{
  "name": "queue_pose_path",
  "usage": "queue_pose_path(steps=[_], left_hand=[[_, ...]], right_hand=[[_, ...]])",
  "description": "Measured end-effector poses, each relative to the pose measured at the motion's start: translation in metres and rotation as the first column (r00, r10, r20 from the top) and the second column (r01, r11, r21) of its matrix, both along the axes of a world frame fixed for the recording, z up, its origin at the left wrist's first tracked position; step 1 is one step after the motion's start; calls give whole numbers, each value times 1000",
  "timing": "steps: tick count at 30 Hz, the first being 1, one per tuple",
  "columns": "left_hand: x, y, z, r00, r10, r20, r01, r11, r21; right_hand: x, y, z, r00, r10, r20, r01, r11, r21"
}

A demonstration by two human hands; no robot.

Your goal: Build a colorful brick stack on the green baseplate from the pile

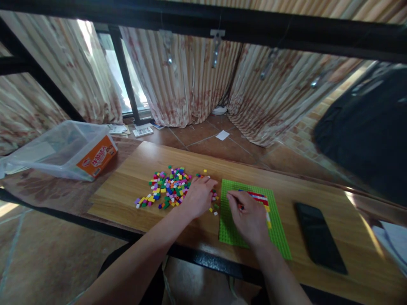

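Note:
A loose pile of small toy building bricks point(168, 186) in many colours lies on the wooden board. My left hand point(200, 198) rests palm down on the right side of this pile, its fingers stretched out and apart. Right of the pile is a green studded baseplate point(276, 228). Rows of red, white and yellow bricks point(261, 197) sit near its upper right part. Over the plate's middle, my right hand point(249, 218) is closed, thumb and fingers curled together; whatever they pinch is too small to make out. My right hand hides part of the plate and its bricks.
A black phone point(319, 237) lies right of the baseplate on the wooden board point(127, 182). At the far left stands a clear plastic box point(63, 148) with an orange label. A dark bar point(203, 19) crosses overhead, and papers point(392, 239) lie at the right edge.

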State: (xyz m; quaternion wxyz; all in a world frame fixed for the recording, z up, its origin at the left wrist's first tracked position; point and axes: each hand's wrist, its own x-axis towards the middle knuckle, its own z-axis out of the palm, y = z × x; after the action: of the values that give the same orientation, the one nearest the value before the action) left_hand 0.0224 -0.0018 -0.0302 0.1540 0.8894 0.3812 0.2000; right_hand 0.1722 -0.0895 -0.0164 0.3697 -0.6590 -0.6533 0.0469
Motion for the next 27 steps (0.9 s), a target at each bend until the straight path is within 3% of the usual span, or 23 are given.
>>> queue_pose_path(steps=[8,12,16,22,27], left_hand=[[3,-11,12,898,-140,417,186,980,-72],[5,-13,13,854,-125,505,209,971,-114],[7,-14,13,822,-69,566,195,967,-164],[9,-15,11,811,-19,585,169,964,-203],[0,-6,4,924,11,383,51,987,-151]], right_hand=[[-8,3,2,981,40,-191,-52,997,-61],[-6,2,-1,967,42,-253,-48,999,-18],[-8,1,-3,979,21,-203,-17,1000,23],[-5,0,-1,998,-49,-29,51,997,58],[27,-4,11,991,-130,-26,130,991,32]])
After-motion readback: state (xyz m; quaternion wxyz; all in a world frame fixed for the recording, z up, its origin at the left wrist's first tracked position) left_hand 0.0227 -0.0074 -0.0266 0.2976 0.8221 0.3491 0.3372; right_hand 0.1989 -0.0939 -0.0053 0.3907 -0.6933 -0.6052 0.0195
